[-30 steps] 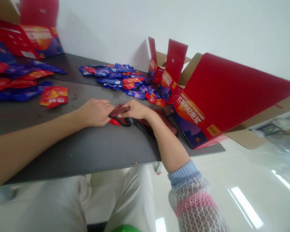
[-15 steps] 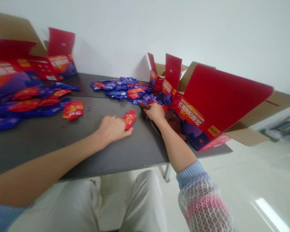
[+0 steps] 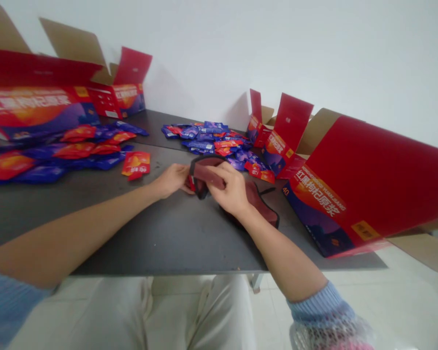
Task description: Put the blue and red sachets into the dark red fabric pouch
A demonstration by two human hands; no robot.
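My right hand (image 3: 230,187) grips a dark maroon cloth item (image 3: 257,201) with black edging; one end is lifted and the rest lies on the table. Close to its raised end, my left hand (image 3: 175,180) is closed on a red packet (image 3: 191,183), mostly hidden by the fingers and cloth. Another red packet (image 3: 136,164) lies on the dark table to the left. Behind my hands is a pile of blue and red packets (image 3: 211,137).
More packets (image 3: 76,148) lie at the left before a large open red box (image 3: 40,107) and a smaller one (image 3: 129,92). At the right stand a large open red box (image 3: 324,204) and smaller ones (image 3: 281,141). The table's front edge (image 3: 168,272) is above my knees.
My right hand has lifted one end of the maroon cloth item and brought it left to my left hand. The left hand has drawn the red packet up beside it. The view has shifted.
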